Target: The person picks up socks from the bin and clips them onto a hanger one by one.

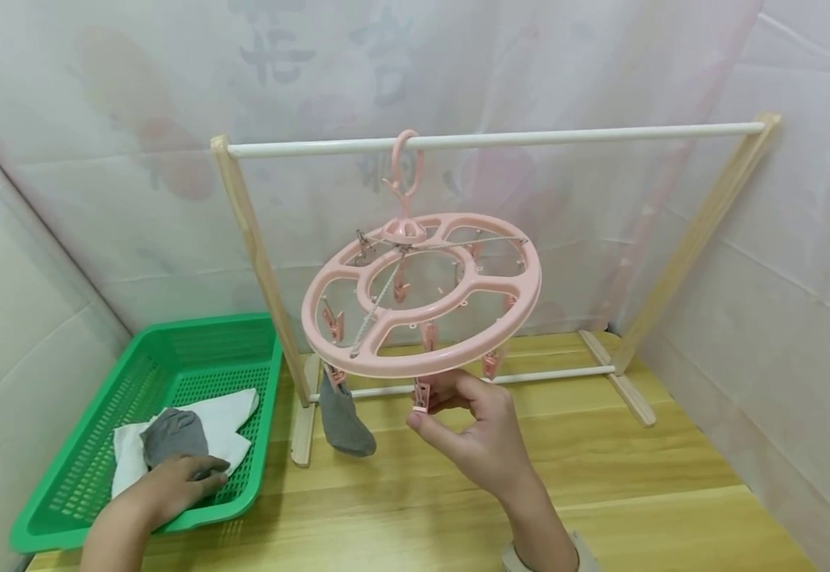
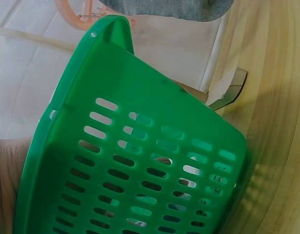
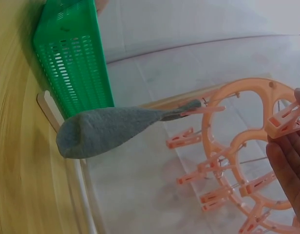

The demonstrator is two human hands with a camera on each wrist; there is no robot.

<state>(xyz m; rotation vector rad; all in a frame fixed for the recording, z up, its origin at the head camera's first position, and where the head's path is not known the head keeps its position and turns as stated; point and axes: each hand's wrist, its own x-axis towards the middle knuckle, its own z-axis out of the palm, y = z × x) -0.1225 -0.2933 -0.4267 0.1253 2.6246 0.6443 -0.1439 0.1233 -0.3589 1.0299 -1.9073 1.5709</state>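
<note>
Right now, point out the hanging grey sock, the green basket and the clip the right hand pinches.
hanging grey sock (image 1: 346, 425), head view, mid-body.
green basket (image 1: 129, 373), head view, left wall.
clip (image 1: 421, 395), head view, its body.

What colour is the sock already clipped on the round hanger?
Grey. The sock hangs from one peg of the pink hanger; the right wrist view shows it best.

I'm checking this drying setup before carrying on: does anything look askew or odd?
Only one thing: the round pink peg hanger hangs tilted on the rail, its side with the single grey sock lower. The right hand pinches a peg at its front edge. Nothing looks spilled or broken.
</note>
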